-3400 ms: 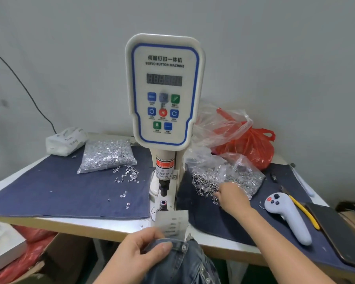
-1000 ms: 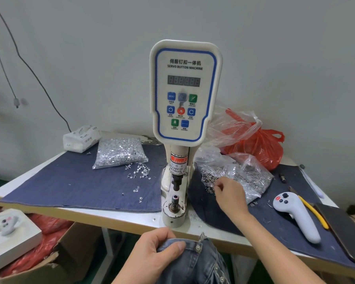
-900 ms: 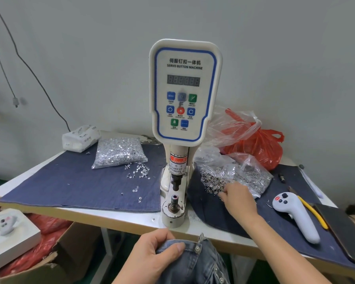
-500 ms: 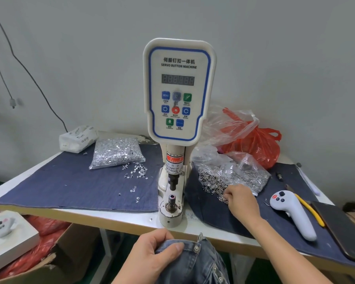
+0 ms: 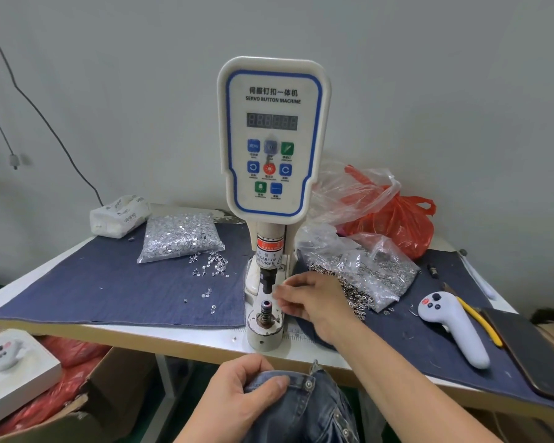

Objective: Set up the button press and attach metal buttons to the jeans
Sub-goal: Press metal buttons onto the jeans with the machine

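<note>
Button press (image 5: 271,199) upright at frame centre on worktop (image 5: 186,338), lower die post (image 5: 265,311) exposed at base. Right hand (image 5: 312,300) just right of post, fingers (image 5: 285,290) blurred, drawn together toward die; possibly pinching button, cannot tell. Jeans (image 5: 301,407) at bottom centre, below worktop edge; left hand (image 5: 237,394) grips waistband, thumb on top. Open bag of buttons (image 5: 365,273) right of press; bag of tacks (image 5: 181,236) left. Grey handheld controller (image 5: 454,327) lower right.

Both hands bare, L (image 5: 237,398) & R (image 5: 314,302). Forearms bare too, no sleeves, gloves, rings or watch in view.
</note>
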### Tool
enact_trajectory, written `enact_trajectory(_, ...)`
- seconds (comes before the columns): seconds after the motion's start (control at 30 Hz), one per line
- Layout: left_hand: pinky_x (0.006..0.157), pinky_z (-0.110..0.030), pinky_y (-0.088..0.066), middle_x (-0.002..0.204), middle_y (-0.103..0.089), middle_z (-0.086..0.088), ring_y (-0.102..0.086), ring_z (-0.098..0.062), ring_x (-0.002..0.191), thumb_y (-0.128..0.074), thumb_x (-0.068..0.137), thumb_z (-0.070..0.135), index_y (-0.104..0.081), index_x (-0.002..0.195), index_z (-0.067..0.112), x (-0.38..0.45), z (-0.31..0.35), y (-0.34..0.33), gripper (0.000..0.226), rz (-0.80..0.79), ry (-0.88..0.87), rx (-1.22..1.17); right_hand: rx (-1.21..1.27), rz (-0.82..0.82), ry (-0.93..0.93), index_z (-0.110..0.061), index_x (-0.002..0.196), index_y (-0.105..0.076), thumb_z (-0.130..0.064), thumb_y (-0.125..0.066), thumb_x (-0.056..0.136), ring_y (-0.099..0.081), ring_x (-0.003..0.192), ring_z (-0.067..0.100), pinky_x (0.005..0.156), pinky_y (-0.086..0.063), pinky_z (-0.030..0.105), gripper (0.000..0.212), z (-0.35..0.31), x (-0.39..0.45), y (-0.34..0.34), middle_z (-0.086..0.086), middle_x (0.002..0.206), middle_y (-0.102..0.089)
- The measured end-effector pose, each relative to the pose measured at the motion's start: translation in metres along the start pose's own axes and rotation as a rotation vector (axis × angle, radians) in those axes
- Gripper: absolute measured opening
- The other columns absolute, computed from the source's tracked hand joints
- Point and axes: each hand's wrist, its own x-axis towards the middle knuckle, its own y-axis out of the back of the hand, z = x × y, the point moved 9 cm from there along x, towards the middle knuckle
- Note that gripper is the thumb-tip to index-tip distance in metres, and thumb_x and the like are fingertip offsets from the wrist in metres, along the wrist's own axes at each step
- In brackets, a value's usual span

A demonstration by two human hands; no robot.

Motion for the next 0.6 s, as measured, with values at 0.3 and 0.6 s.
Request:
enact_trajectory(0.3,0.065,-0.024,-0.041,0.066,-0.056,-0.005,-0.051,-0.014,0.066,-0.071,0.066,0.037,-0.063,0.070,0.007,-0.003,0.000,0.003,0.031,0.012,0.002,0.019,0.246,-0.048,-0.151,0.002,0.081,-0.059,0.011,-0.062,0.082,-0.067,0.053,0.014,0.051,-0.055,0.020,0.010,0.021,-0.003,-0.015,0.013,0.064,-0.068)
enact_trajectory(0.6,0.066,-0.023,-0.041,0.067,-0.058,-0.007,-0.051,-0.014,0.067,-0.072,0.067,0.035,-0.062,0.069,0.006,-0.004,0.000,0.002,0.031,0.007,-0.003,0.014,0.330,-0.027,-0.175,0.004,0.078,-0.059,0.014,-0.055,0.085,-0.066,0.052,0.015,0.055,-0.057,0.021,0.013,0.029,0.000,-0.016,0.014,0.061,-0.066)
